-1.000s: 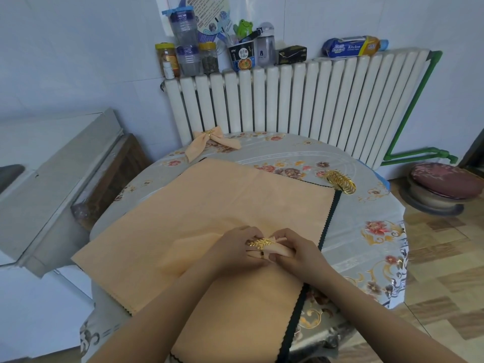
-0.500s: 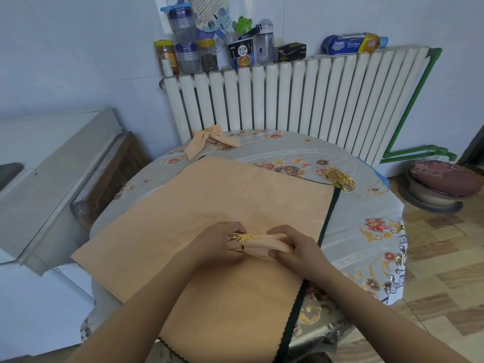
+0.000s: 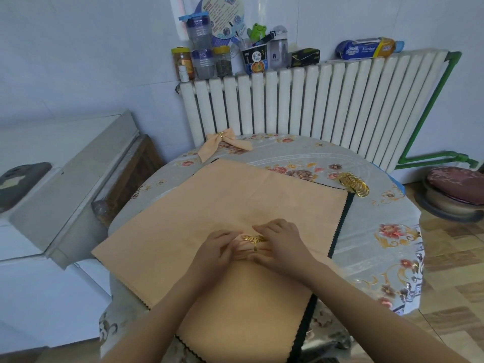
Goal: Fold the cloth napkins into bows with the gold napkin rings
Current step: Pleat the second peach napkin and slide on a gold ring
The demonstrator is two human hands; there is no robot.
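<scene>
Both forearms are bare to the frame edge, no sleeves showing.

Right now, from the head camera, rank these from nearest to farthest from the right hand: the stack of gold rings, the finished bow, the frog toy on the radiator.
1. Stack of gold rings, past the right hand, on the table's right.
2. Finished bow, at the table's far left edge.
3. Frog toy, up on the radiator top, behind the table.

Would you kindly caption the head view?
Both hands work a gold ring onto a folded napkin.
</scene>
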